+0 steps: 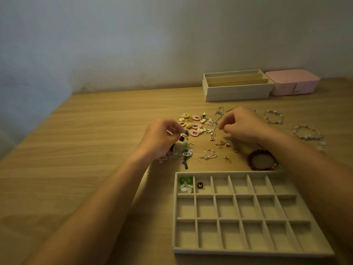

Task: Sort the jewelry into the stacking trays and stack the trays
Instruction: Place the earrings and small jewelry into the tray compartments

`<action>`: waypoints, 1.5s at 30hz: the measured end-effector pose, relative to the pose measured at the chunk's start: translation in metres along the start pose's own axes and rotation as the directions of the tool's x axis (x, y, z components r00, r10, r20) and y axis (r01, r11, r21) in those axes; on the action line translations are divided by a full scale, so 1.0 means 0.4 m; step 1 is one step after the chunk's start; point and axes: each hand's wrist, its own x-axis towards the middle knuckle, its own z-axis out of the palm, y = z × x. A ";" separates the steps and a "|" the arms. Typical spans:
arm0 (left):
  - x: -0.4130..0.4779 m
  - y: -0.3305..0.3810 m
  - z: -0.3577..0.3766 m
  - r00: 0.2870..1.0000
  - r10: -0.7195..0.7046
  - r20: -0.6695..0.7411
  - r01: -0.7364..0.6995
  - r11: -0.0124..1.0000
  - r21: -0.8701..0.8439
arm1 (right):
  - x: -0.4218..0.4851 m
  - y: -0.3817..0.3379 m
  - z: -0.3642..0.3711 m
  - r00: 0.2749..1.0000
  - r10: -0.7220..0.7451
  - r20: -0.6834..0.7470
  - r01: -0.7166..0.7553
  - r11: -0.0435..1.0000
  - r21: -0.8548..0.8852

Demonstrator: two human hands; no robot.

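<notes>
Nearest tray: grey felt-lined tray with a grid of small compartments (174, 217), flat on the desk at the near right edge, partly under the right forearm.
Tray contents: green bead earrings with a white disc (185, 185) in the far-left compartment of the far row. A black round stud with a pale butterfly (200, 185) lies in the compartment just beside it.
Desk: light wood-grain desk (95, 140), carrying all items.
Bead bracelet: dark red bead bracelet (262, 159), just beyond the tray's far rim, close to the right forearm.
Left hand: left hand (162, 138), fingers curled, thumb and fingertips pinching a small gold-coloured piece (183, 135) at the left edge of the pile. The exact type of item cannot be made out.
Right hand: right hand (240, 125), fingers curled, thumb and forefinger pinching a thin silver chain (218, 115) that trails away over the desk.
Loose jewelry: scattered pile of pink, white and gold earrings (196, 127), on the desk between the two hands and spreading toward the tray.
Clear bracelets: two clear crystal bead bracelets (273, 117), on the desk to the right of the right hand, apart from each other.
Far trays: cream trays with long slots (236, 90), one on another, at the wall.
Box: pink closed jewelry box (292, 82), just right of the cream trays.
</notes>
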 end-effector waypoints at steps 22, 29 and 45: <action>-0.051 -0.080 -0.064 0.961 0.037 0.276 -0.078 0.987 0.140 | 0.001 -0.158 0.117 0.928 -0.238 0.285 0.288 0.946 -0.147; -0.052 -0.078 -0.056 0.983 0.051 0.175 -0.074 0.989 0.124 | 0.004 -0.144 0.085 0.934 -0.227 0.277 0.244 0.969 -0.028; -0.093 -0.120 -0.119 0.969 -0.150 0.196 0.130 0.985 0.111 | 0.015 -0.083 0.034 0.969 -0.097 0.227 0.015 0.942 0.335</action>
